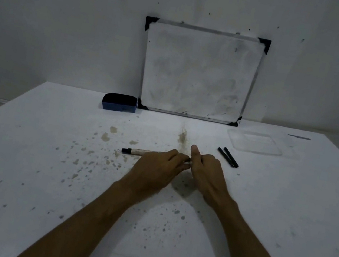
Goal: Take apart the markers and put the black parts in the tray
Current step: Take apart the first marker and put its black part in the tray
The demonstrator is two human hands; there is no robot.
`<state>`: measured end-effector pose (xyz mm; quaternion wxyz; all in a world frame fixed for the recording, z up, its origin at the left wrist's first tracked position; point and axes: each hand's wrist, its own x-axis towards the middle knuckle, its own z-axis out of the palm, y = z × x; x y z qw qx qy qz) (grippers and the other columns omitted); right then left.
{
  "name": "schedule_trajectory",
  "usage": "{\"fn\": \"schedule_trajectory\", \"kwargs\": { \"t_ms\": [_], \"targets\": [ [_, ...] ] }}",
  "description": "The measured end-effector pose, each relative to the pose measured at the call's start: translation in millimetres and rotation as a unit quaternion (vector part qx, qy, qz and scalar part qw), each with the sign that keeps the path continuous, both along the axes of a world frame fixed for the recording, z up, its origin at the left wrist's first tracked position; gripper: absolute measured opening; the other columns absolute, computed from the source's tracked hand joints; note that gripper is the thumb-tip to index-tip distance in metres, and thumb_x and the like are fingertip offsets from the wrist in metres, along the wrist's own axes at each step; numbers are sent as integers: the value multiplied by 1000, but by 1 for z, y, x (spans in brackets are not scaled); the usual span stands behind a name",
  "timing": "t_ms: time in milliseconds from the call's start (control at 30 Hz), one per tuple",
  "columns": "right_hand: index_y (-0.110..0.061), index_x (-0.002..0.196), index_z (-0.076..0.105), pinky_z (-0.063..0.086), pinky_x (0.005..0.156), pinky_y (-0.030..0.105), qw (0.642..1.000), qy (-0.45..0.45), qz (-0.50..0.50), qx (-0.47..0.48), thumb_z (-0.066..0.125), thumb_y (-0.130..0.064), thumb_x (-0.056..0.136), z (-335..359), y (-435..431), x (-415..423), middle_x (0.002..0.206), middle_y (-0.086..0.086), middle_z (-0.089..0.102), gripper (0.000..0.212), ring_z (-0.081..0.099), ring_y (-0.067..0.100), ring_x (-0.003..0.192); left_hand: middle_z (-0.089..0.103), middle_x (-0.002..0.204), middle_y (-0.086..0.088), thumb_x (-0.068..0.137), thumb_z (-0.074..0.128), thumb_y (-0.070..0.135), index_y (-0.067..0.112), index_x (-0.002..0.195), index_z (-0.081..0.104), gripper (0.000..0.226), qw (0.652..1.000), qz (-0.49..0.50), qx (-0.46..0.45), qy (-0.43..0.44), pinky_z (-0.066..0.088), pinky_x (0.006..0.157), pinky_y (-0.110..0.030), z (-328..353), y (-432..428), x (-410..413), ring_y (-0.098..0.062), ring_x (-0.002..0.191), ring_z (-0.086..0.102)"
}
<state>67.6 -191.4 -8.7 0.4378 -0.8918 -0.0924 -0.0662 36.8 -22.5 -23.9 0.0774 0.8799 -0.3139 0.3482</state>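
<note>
A marker [144,153] with a pale, stained barrel and a black end lies crosswise at the table's middle. My left hand [157,169] grips its barrel from above. My right hand [206,172] is closed on the marker's right end, thumb raised; that end is hidden by my fingers. Two black marker parts [227,157] lie side by side on the table to the right of my right hand. A clear plastic tray [255,142] sits behind them at the back right, with nothing visible in it.
A small whiteboard [198,72] leans against the back wall. A blue eraser [119,103] sits left of it. The white table [46,163] is speckled with brown and grey stains. A thin grey object [299,137] lies at the far right edge.
</note>
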Motion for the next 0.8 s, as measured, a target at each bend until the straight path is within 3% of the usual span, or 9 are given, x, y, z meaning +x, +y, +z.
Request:
{"fn": "schedule_trajectory", "kwargs": {
  "t_ms": [100, 167, 300, 367, 400, 467, 567, 667, 800],
  "targets": [
    [-16, 54, 52, 51, 71, 39, 999, -11, -30, 21, 33, -41, 109, -3, 1, 2, 58, 2, 56, 64, 60, 22, 64, 79, 92, -8, 104, 36, 40, 14, 119, 65, 42, 997, 20, -30, 61, 58, 50, -33, 1, -2, -1, -24, 65, 74],
    [-13, 52, 49, 46, 59, 36, 998, -42, -19, 37, 35, -33, 110, -4, 1, 2, 51, 1, 52, 64, 54, 20, 54, 77, 89, -5, 104, 28, 46, 16, 121, 62, 49, 984, 13, -71, 160, 60, 59, -37, 5, -2, -2, -24, 68, 72],
    [-24, 50, 45, 32, 42, 25, 984, -164, 62, 35, 37, -23, 108, -2, -6, 1, 42, -6, 44, 59, 38, 11, 36, 55, 65, 12, 109, 39, 32, 23, 94, 64, 32, 923, -43, -197, 327, 44, 57, -20, 14, -7, -5, -4, 55, 52],
    [-14, 54, 53, 30, 40, 23, 978, -190, 86, 14, 37, -22, 107, 3, -7, -3, 43, -4, 45, 56, 36, 10, 35, 55, 64, 9, 110, 41, 28, 31, 83, 60, 33, 890, -47, -250, 379, 42, 54, -17, 16, -8, -10, -3, 53, 50],
    [-9, 57, 58, 30, 39, 23, 973, -207, 102, -5, 36, -27, 108, 1, -6, -5, 43, -4, 45, 58, 36, 11, 34, 55, 65, 9, 110, 42, 28, 33, 82, 59, 33, 887, -45, -256, 383, 43, 55, -16, 15, -6, -13, -3, 54, 51],
    [-11, 51, 55, 30, 42, 21, 980, -181, 81, -15, 35, -39, 109, -2, -2, -6, 42, -7, 43, 67, 36, 10, 34, 62, 73, 11, 109, 45, 29, 34, 91, 61, 25, 917, -29, -224, 328, 45, 60, -15, 11, 0, -17, -2, 62, 57],
    [-16, 48, 40, 33, 47, 25, 997, -60, 56, 9, 43, -45, 106, -3, -2, -4, 44, -3, 38, 65, 36, 12, 41, 79, 104, 2, 105, 50, 40, 23, 121, 72, 32, 967, 19, -156, 202, 58, 77, -24, 11, 10, -15, -9, 86, 72],
    [-14, 54, 42, 36, 54, 30, 997, -4, 62, 35, 43, -47, 106, 3, -5, -6, 50, -1, 40, 62, 40, 14, 49, 79, 108, 2, 104, 52, 44, 24, 126, 72, 36, 977, 4, -152, 152, 60, 77, -31, 13, 14, -12, -11, 90, 74],
    [-9, 56, 51, 38, 55, 31, 998, -1, 35, 45, 42, -32, 108, 3, -2, -7, 51, 4, 47, 57, 45, 17, 51, 80, 111, 0, 104, 48, 49, 26, 129, 71, 41, 971, -6, -163, 172, 61, 80, -34, 12, 12, -12, -13, 94, 75]
  ]
}}
